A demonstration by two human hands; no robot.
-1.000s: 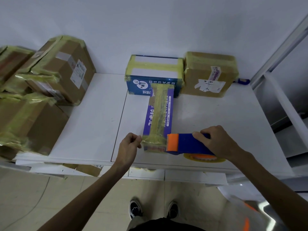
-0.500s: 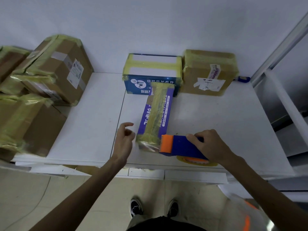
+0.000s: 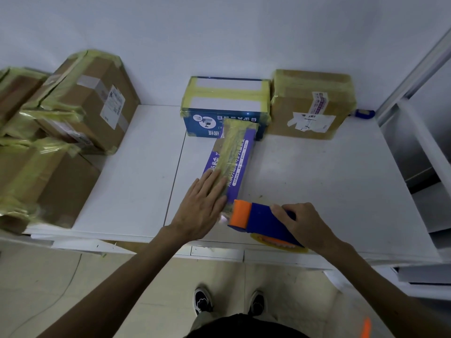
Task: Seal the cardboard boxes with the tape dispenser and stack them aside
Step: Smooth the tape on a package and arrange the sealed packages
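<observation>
A long purple box (image 3: 238,154) with a yellow tape strip along its top lies on the white table (image 3: 329,181), pointing away from me. My left hand (image 3: 203,206) lies flat with straight fingers on the box's near end. My right hand (image 3: 305,224) grips the blue and orange tape dispenser (image 3: 258,219), whose orange front sits at the box's near end. A yellow tape roll shows under the dispenser.
A blue and white taped box (image 3: 227,106) and a brown taped box (image 3: 311,103) stand against the back wall. Several taped brown boxes (image 3: 61,132) are piled at the left. A white shelf frame (image 3: 419,123) rises on the right. My shoes show below the table edge.
My left hand opened from a pinch at the box's near corner, then moved onto the box top and lies flat there. The box's near end swung slightly left. The dispenser stayed at the near end.
</observation>
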